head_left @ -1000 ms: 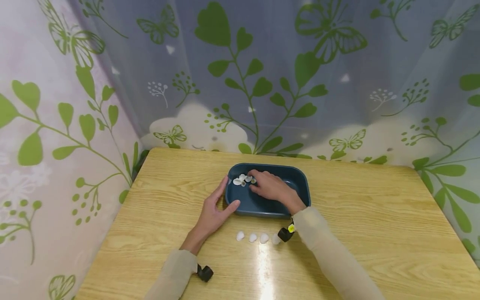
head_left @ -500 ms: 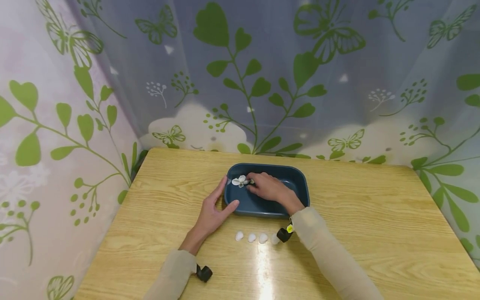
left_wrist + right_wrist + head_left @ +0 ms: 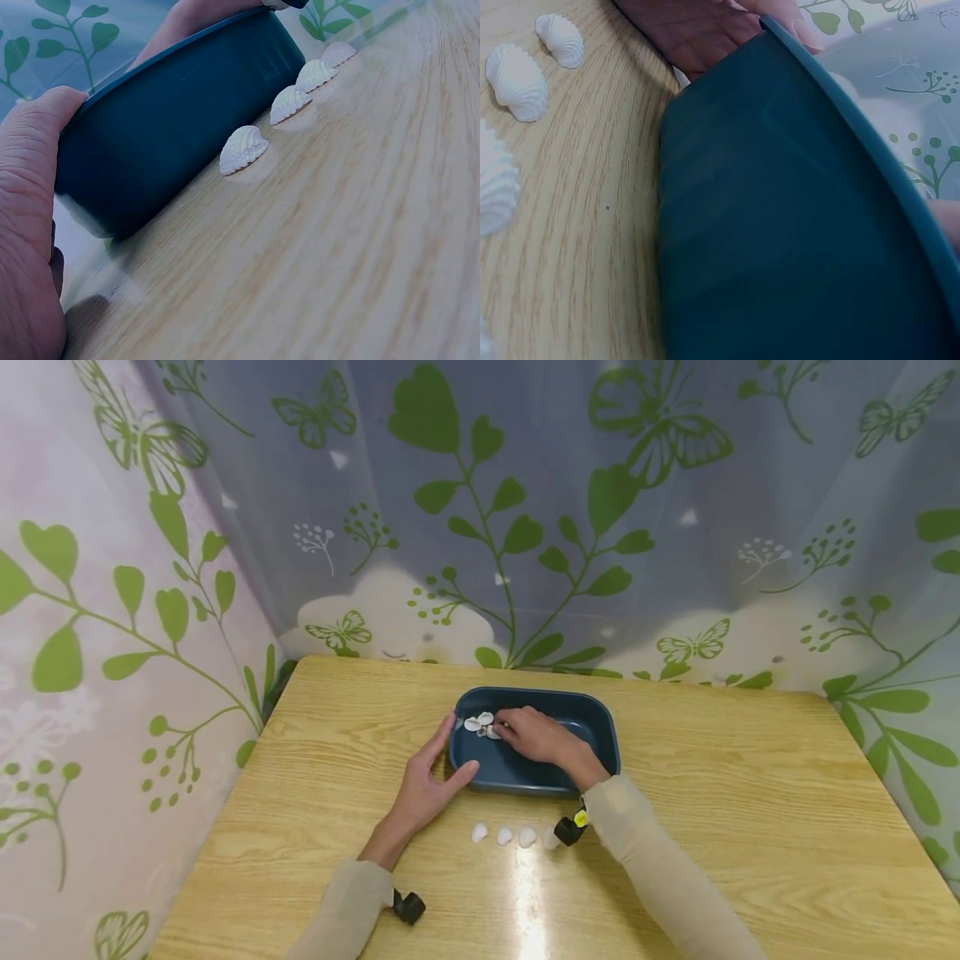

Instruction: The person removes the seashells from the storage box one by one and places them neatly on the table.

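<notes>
My left hand (image 3: 422, 789) rests against the left end of a dark blue plastic bin (image 3: 517, 777), thumb at the near rim and straight fingers along the side. The left wrist view shows the thumb (image 3: 52, 112) against the bin's corner. Inside the bin, my right hand (image 3: 536, 735) reaches left with curled fingers, its fingertips pinching at a white seashell (image 3: 492, 732). Several other small shells (image 3: 472, 724) lie together beside it at the bin's left end. The right wrist view shows mostly the bin's outer wall (image 3: 780, 210), which hides the right fingers.
In front of the bin, a row of white ribbed shells (image 3: 527, 837) lies on the wooden table (image 3: 750, 793); the right wrist camera (image 3: 568, 832) partly covers the rightmost one. A patterned curtain (image 3: 525, 527) hangs behind the table and along its left.
My right hand's fingers have drawn closer together over the shells, and the shells at the fingertips have shifted, one now showing white. The left hand and the bin keep their places.
</notes>
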`<state>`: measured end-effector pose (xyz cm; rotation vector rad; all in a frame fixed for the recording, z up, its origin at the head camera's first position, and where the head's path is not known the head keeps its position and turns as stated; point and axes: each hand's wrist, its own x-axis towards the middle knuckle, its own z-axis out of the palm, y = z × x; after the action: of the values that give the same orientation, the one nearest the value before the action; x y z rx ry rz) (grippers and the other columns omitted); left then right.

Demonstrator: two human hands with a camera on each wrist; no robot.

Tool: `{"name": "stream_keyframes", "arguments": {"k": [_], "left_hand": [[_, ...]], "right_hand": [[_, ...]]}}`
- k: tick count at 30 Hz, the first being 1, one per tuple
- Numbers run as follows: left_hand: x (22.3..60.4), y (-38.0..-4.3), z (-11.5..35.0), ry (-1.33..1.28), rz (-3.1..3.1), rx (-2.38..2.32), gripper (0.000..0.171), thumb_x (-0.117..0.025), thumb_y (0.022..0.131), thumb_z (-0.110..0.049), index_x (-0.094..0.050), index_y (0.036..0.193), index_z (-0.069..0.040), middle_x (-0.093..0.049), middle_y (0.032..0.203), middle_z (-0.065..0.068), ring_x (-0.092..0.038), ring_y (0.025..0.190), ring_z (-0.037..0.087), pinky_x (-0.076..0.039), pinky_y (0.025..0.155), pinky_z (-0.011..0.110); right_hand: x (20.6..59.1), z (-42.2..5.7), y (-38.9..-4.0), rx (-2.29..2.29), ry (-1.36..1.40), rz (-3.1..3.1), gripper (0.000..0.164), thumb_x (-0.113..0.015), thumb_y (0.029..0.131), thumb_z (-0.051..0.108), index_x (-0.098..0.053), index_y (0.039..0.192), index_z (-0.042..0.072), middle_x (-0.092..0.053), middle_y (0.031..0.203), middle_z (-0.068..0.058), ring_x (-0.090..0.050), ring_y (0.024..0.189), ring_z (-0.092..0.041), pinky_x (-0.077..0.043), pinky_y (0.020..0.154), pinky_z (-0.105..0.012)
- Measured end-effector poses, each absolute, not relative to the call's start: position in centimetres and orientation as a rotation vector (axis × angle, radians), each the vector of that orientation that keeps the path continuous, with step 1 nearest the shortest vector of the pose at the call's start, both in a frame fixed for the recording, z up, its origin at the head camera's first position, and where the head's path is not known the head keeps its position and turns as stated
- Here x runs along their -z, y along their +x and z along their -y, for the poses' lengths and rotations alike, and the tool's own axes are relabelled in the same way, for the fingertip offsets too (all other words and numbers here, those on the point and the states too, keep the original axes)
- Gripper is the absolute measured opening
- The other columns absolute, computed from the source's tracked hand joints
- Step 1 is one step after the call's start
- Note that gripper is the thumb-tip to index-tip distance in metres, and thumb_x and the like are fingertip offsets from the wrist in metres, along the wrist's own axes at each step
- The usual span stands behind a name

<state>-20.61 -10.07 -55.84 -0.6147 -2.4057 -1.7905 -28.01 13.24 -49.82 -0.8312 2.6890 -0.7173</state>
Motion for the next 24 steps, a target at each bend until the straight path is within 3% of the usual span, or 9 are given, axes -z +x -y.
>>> {"name": "stream_keyframes", "arguments": {"k": [6, 13, 17, 24], "left_hand": [[55.83, -20.64, 10.05, -0.612, 2.405, 1.802, 0.082, -0.074, 0.1, -0.029, -0.028, 0.167, -0.019, -0.028, 0.171, -0.003, -0.024, 0.157, 0.012, -0.023, 0.129, 0.037], [55.86, -20.64, 10.05, -0.626, 2.392, 1.791, 0.082, -0.075, 0.099, -0.027, -0.029, 0.166, -0.018, -0.029, 0.171, -0.002, -0.025, 0.157, 0.017, -0.024, 0.128, 0.042], [55.87, -20.64, 10.09, -0.615, 2.401, 1.794, 0.082, -0.075, 0.099, -0.028, -0.028, 0.166, -0.02, -0.029, 0.17, -0.006, -0.025, 0.157, 0.015, -0.023, 0.128, 0.04], [55.81, -20.63, 10.07, -0.612, 2.396, 1.811, 0.082, -0.075, 0.099, -0.027, -0.029, 0.166, -0.019, -0.029, 0.17, -0.007, -0.025, 0.157, 0.015, -0.023, 0.128, 0.04]], "right_hand": [[49.94, -13.34, -28.0, 0.722, -0.804, -2.715, 0.022, -0.052, 0.111, 0.017, -0.071, 0.105, 0.006, -0.059, 0.076, 0.001, -0.05, 0.061, -0.011, -0.043, 0.059, -0.028], [49.79, -13.34, -27.79, 0.744, -0.773, -2.73, 0.024, -0.057, 0.109, 0.016, -0.064, 0.129, 0.005, -0.07, 0.097, -0.004, -0.057, 0.068, -0.012, -0.049, 0.064, -0.031], [49.79, -13.34, -27.84, 0.728, -0.832, -2.722, 0.025, -0.057, 0.107, 0.011, -0.066, 0.13, 0.007, -0.072, 0.104, -0.006, -0.056, 0.067, -0.012, -0.048, 0.062, -0.029], [49.63, -13.34, -27.73, 0.65, -0.769, -2.715, 0.016, -0.062, 0.105, 0.013, -0.067, 0.119, 0.006, -0.063, 0.081, -0.001, -0.053, 0.062, -0.013, -0.044, 0.058, -0.028]]}}
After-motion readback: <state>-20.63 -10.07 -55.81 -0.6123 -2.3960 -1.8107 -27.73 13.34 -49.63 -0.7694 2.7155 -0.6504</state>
